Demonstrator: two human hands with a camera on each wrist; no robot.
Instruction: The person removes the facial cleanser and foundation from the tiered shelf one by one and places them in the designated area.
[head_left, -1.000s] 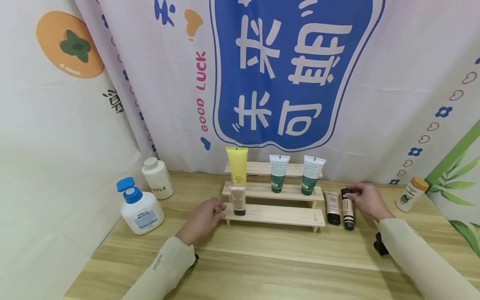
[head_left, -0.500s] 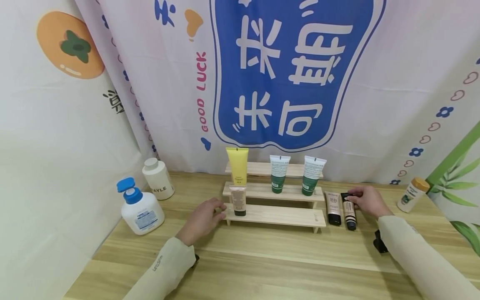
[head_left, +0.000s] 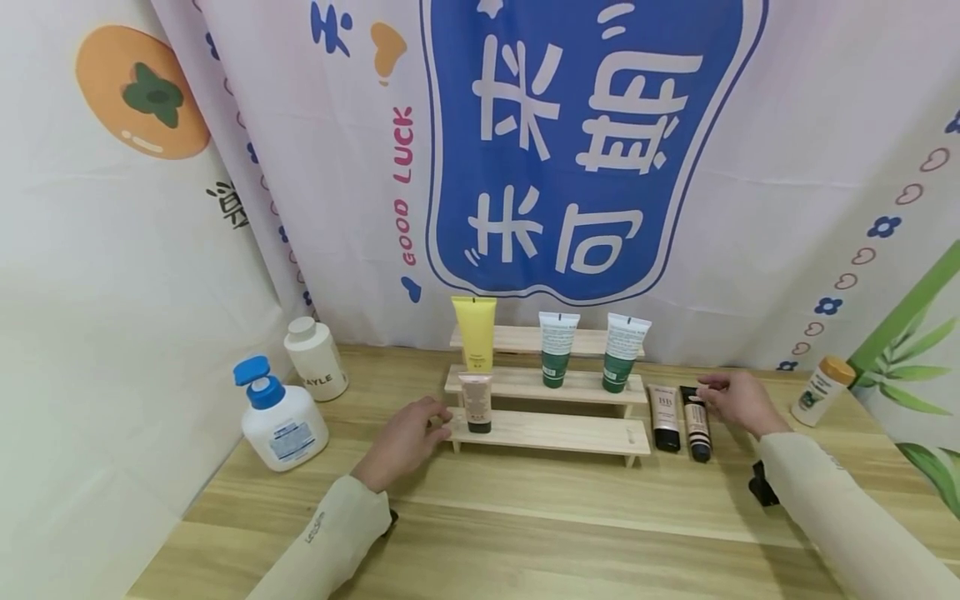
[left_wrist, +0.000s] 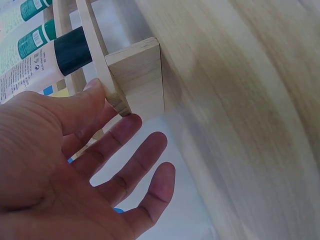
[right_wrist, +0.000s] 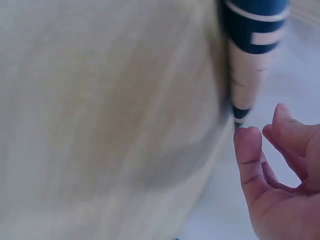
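My left hand (head_left: 405, 440) pinches the left end of a three-step wooden display rack (head_left: 562, 430). In the left wrist view the thumb (left_wrist: 92, 92) lies on the lowest step, the forefinger is partly hidden behind it, and the other fingers stretch out loosely. A small pinkish tube with a dark cap (head_left: 477, 404) stands on that step. My right hand (head_left: 741, 402) is just right of a black-and-beige cosmetic tube (head_left: 697, 425) lying on the table. In the right wrist view its fingertips (right_wrist: 248, 137) are right at the tube's end, thumb apart. A BB cream tube (head_left: 664, 417) lies alongside.
A yellow tube (head_left: 475, 333) and two white-and-green tubes (head_left: 557, 350) stand on the upper steps. At the left are a blue-topped pump bottle (head_left: 285, 425) and a white bottle (head_left: 317, 358); an orange-capped bottle (head_left: 822, 390) is far right. A printed cloth (head_left: 360, 208) hangs behind.
The fingers of my right hand have come off the black-and-beige tube and shifted slightly right. My left hand stays at the rack.
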